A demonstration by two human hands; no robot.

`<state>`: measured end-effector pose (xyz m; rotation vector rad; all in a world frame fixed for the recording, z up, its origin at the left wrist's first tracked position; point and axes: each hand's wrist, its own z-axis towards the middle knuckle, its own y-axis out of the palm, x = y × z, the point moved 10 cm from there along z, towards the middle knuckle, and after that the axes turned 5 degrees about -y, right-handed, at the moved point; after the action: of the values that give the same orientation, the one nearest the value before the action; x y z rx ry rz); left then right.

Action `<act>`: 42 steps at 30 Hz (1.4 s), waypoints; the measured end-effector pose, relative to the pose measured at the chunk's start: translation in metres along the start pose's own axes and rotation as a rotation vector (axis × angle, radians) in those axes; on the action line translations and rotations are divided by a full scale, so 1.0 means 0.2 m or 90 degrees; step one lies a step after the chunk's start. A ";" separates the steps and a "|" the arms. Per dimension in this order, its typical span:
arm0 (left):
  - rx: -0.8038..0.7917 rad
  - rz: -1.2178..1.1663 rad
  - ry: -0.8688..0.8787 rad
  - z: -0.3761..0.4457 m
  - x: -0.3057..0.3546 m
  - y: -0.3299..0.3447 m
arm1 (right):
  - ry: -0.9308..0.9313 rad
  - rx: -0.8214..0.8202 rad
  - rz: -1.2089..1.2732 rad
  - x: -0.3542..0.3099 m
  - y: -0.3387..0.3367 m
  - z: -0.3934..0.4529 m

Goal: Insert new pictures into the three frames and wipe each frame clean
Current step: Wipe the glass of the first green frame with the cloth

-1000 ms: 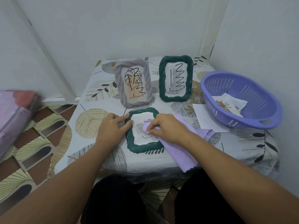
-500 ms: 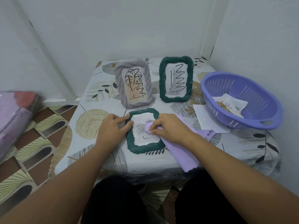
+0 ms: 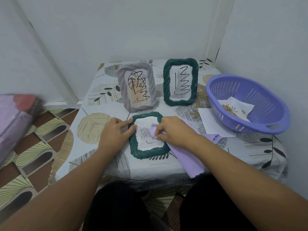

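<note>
A small dark green frame (image 3: 147,153) lies flat near the table's front edge, its glass showing a grey rose picture and a short black mark. My left hand (image 3: 115,132) rests on the frame's left side, fingers laid over the rim. My right hand (image 3: 173,130) pinches a lilac cloth (image 3: 188,157) against the right part of the glass; the cloth trails off toward the table's front. Behind stand a grey frame (image 3: 136,85) and a taller green frame (image 3: 180,81), both upright with black scribbles on their glass.
A purple plastic basket (image 3: 250,102) with loose pictures stands at the right edge, a white sheet (image 3: 211,124) partly under it. The small table (image 3: 93,129) with its leaf-print cover sits in a wall corner. A blurred pink-purple bundle (image 3: 15,117) is at the far left above patterned floor.
My right hand has slid the cloth a little to the right across the glass, uncovering more of the rose picture. My left hand stays on the frame's left rim.
</note>
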<state>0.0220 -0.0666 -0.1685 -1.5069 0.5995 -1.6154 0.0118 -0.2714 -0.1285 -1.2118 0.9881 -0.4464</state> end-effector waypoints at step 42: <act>-0.010 -0.004 -0.007 0.00 0.00 0.00 | 0.025 -0.022 0.060 0.00 0.02 -0.04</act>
<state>0.0214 -0.0674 -0.1678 -1.5284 0.6035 -1.6099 0.0043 -0.2757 -0.1326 -1.1863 1.0853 -0.3810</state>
